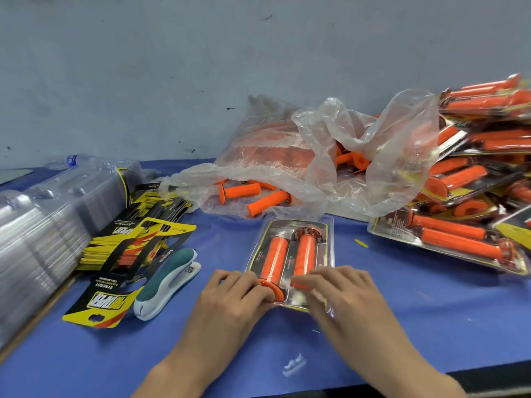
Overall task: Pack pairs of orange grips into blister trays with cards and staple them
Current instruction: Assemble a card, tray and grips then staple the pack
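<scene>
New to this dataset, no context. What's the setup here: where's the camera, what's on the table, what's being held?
No machine here: a person works bare-handed, and the one picture comes from a camera worn on their head, looking down. The left hand and right hand both rest on the near end of a clear blister tray holding two orange grips; it lies on the blue table, not lifted. Around it: a stapler and printed cards to the left, stacked empty trays farther left, a plastic bag of loose grips behind, and a pile of finished packs at the right.
</scene>
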A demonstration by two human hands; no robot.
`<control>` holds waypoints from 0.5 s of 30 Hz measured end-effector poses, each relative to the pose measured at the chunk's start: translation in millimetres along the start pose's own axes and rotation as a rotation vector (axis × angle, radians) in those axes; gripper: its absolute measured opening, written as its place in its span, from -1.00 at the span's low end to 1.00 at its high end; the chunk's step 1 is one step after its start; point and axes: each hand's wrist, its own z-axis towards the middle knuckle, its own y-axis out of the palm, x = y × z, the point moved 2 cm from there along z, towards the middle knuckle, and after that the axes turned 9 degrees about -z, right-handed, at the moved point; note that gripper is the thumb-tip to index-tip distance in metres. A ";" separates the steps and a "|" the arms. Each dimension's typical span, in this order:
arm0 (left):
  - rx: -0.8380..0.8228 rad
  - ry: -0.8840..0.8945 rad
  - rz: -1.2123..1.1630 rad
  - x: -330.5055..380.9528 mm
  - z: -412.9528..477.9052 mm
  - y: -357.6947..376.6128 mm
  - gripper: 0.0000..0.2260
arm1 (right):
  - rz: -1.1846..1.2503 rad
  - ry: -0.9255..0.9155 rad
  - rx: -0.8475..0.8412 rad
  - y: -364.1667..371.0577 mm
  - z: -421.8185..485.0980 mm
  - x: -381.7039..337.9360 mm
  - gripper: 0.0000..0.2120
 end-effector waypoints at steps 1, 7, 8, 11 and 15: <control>-0.003 -0.005 -0.007 2.1 0.5 1.1 -0.83 | -0.031 -0.045 -0.019 3.8 0.6 -9.0 -0.79; -0.011 -0.042 -0.059 3.4 -0.2 -0.4 -0.77 | -0.153 -0.057 -0.024 17.6 1.4 -17.3 -0.81; -0.015 -0.048 -0.063 1.9 -1.1 -1.1 -0.78 | -0.151 -0.054 -0.016 18.7 0.5 -17.1 -0.81; -0.028 -0.099 -0.095 -3.3 -4.2 -2.5 -0.79 | -0.127 -0.042 -0.011 19.0 -0.6 -15.9 -0.88; -0.017 -0.128 -0.113 -2.8 -4.0 -1.2 -0.78 | -0.147 -0.042 -0.017 16.4 -1.9 -14.0 -0.87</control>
